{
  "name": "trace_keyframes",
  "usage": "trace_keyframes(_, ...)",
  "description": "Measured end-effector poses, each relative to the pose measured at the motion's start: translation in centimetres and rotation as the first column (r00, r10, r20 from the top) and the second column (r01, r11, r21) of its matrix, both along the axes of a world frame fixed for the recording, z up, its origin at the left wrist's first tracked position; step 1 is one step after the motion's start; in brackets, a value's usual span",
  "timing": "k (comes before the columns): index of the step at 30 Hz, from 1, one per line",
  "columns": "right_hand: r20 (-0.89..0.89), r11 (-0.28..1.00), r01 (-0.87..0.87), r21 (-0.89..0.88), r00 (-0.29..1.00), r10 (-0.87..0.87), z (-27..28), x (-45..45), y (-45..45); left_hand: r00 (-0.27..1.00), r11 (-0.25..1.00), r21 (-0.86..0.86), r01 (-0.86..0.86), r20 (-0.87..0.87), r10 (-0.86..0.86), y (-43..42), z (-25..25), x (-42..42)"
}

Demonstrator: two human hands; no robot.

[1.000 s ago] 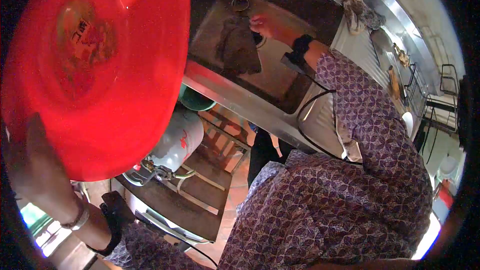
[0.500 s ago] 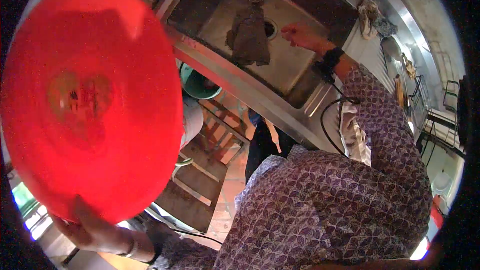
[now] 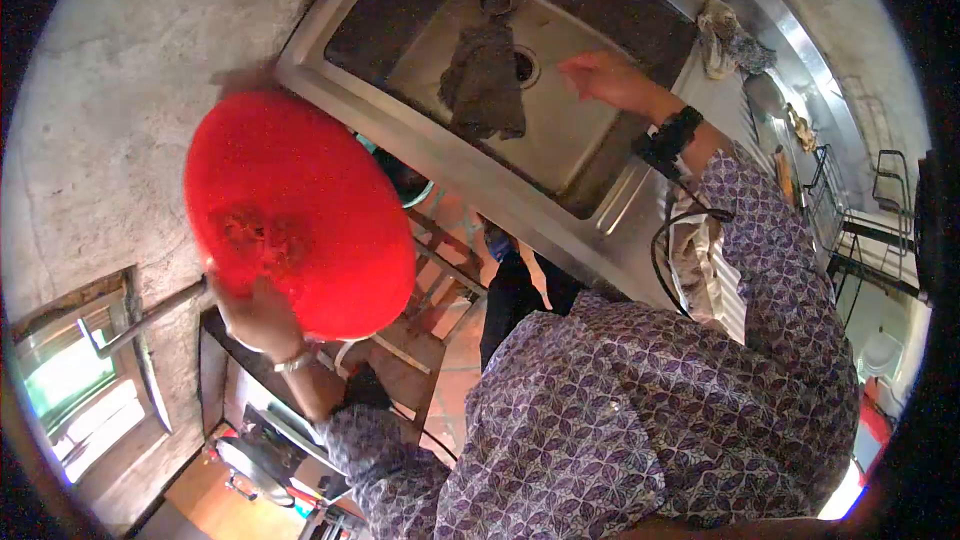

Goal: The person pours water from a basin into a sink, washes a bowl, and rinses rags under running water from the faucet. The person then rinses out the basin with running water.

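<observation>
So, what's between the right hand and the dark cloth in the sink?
The round drain lies between the right hand and the dark cloth, as the head view shows.

At 8 o'clock, the blurred left hand [image 3: 258, 320] grips the lower edge of a bright-red, round plastic basin [image 3: 320, 200] at 9 o'clock. At 1 o'clock, the relaxed right hand [image 3: 608, 80] hangs over a rectangular stainless-steel sink [image 3: 570, 135]. Toward 12 o'clock, a dark-grey fabric cloth [image 3: 483, 85] lies inside it, just beside the round metal drain [image 3: 526, 66].
</observation>
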State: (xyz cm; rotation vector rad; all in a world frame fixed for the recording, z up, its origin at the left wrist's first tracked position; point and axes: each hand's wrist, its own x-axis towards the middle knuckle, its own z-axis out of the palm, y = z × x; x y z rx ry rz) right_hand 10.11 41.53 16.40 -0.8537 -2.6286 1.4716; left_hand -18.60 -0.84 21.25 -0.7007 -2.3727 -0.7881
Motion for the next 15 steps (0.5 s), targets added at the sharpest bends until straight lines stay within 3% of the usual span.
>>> trace_keyframes(1,0.001,1.0,0.005,0.002,1.0,-0.005,0.2,0.3,-0.2,0.989,0.993,-0.073,-0.088,0.11,0.096,0.7,-1.3,-0.3)
trace_keyframes(2,-0.019,1.0,0.01,-0.028,1.0,-0.01,0.5,0.6,-0.5,0.99,0.994,-0.072,-0.083,0.111,0.091,1.6,-2.6,-0.6)
trace_keyframes(4,-0.04,0.997,0.046,-0.056,0.998,-0.048,1.0,1.5,-0.5,0.94,0.961,-0.234,-0.146,0.269,0.209,4.3,-5.6,-1.5)
trace_keyframes(6,-0.015,0.991,0.059,0.119,0.998,-0.057,1.5,2.5,-0.6,0.965,0.979,-0.184,-0.09,0.225,0.131,5.7,-10.8,-2.9)
trace_keyframes(8,-0.025,0.981,0.067,0.182,0.998,-0.064,2.0,2.9,-1.0,0.982,0.99,-0.136,-0.033,0.178,0.057,7.2,-15.0,-4.0)
trace_keyframes(10,-0.032,0.968,0.073,0.241,0.997,-0.067,1.8,3.5,-0.3,0.934,0.948,-0.31,-0.067,0.315,0.169,8.1,-18.3,-4.8)
trace_keyframes(12,-0.015,0.98,0.195,-0.048,0.981,-0.196,0.9,4.1,0.0,0.919,0.967,-0.246,-0.065,0.363,0.154,7.5,-22.4,-5.5)
trace_keyframes(13,-0.013,0.978,0.204,-0.048,0.979,-0.204,1.4,4.0,-0.1,0.9,0.979,-0.183,-0.085,0.409,0.155,7.3,-22.6,-5.5)
trace_keyframes(15,-0.085,0.97,0.01,0.244,0.996,0.011,2.3,3.9,0.2,0.888,0.969,-0.232,-0.08,0.426,0.175,7.0,-22.8,-6.1)
